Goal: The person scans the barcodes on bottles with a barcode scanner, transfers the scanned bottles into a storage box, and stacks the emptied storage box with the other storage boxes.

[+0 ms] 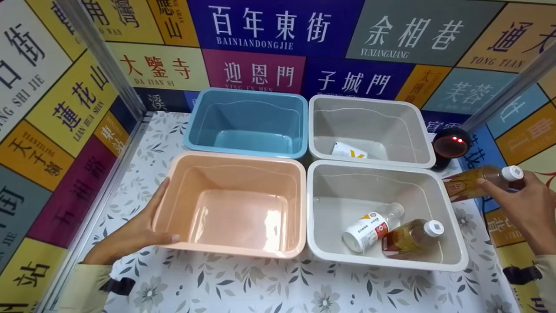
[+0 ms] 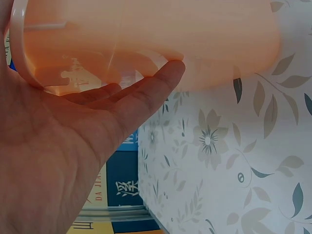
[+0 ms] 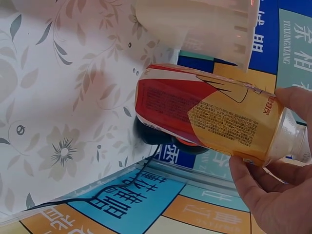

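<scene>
My left hand (image 1: 130, 232) rests at the front-left corner of the peach plastic bin (image 1: 230, 254). Its thumb lies on the front rim; in the left wrist view the fairly straight fingers (image 2: 146, 95) lie against the outer wall. To the right of the near white bin (image 1: 386, 259), my right hand (image 1: 532, 204) grips a drink bottle (image 1: 471, 182) near its neck. That bottle is tilted, with a white cap and a red and yellow label (image 3: 195, 107). Inside the near white bin lie a similar bottle (image 1: 408, 239) and a clear bottle with a white label (image 1: 369, 228).
Behind stand a blue bin (image 1: 247, 153) and another white bin (image 1: 373, 163) holding a white packet (image 1: 347, 150). A black round device (image 1: 451, 145) with red lights is at the back right, its cable (image 3: 131, 180) running along the floral-covered table's (image 1: 243, 287) edge. Lettered panels surround the table.
</scene>
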Demonstrator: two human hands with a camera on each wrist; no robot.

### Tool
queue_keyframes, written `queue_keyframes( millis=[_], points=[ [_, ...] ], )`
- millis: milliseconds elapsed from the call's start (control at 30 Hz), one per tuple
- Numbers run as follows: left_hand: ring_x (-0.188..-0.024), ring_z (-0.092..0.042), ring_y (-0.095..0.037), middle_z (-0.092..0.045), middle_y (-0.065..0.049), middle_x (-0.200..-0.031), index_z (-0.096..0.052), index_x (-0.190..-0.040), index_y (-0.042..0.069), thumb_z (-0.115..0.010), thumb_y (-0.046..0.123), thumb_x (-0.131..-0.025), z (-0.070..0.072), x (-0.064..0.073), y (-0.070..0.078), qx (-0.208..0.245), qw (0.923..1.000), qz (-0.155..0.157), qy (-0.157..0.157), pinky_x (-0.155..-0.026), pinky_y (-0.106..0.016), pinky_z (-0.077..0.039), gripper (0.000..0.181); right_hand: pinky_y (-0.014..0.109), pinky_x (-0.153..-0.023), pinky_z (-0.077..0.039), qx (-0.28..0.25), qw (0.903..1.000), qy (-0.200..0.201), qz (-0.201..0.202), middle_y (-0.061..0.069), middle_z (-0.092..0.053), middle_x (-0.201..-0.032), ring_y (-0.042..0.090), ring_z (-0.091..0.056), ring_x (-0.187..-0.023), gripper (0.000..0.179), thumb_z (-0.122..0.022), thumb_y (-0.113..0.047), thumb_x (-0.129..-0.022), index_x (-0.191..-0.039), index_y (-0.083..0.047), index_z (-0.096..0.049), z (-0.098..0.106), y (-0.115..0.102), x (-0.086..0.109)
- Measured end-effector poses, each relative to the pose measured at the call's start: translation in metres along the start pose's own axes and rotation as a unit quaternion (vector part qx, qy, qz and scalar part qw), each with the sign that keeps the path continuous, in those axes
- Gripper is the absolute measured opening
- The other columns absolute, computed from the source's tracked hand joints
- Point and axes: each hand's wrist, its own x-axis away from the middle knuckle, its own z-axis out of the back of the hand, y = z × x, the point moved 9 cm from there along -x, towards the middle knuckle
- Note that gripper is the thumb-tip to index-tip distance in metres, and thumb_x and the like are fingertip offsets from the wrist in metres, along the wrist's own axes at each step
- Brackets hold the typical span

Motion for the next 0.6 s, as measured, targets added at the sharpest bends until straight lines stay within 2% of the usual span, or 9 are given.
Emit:
queue_keyframes(
  millis=[167, 333, 600],
  points=[
    [-0.115, -0.051, -0.045, -0.028, -0.016, -0.157, 0.005, -0.156, 0.055, -0.083, 0.012, -0.079, 0.000, 0.000, -0.001, -0.001, 1.0000, 0.010, 0.001, -0.089, -0.048, -0.050, 0.125, 0.072, -0.094, -0.042, -0.005, 0.9998, -0.006, -0.019, 0.039, -0.050, -0.132, 0.054, -0.051, -0.113, 0.077, -0.067, -0.044, -0.095, -0.144, 0.009, -0.040, -0.003, 0.004, -0.001],
    [-0.115, -0.051, -0.045, -0.027, -0.014, -0.158, 0.005, -0.156, 0.057, -0.083, 0.013, -0.078, 0.001, 0.000, -0.001, -0.002, 0.9999, 0.012, 0.004, -0.089, -0.047, -0.051, 0.125, 0.074, -0.095, -0.039, -0.013, 0.9993, -0.014, -0.033, 0.041, -0.045, -0.140, 0.060, -0.048, -0.116, 0.083, -0.065, -0.049, -0.095, -0.147, 0.009, -0.036, -0.003, 0.007, -0.003],
    [-0.119, -0.050, -0.046, -0.025, -0.012, -0.160, 0.005, -0.158, 0.050, -0.082, 0.012, -0.079, -0.001, 0.000, 0.003, -0.003, 0.9999, -0.010, 0.000, -0.090, -0.047, -0.051, 0.124, 0.075, -0.090, -0.040, -0.017, 0.9973, -0.022, -0.068, 0.038, -0.039, -0.148, 0.062, -0.048, -0.117, 0.092, -0.062, -0.057, -0.094, -0.153, 0.004, -0.028, -0.004, 0.015, -0.005]
  ],
)
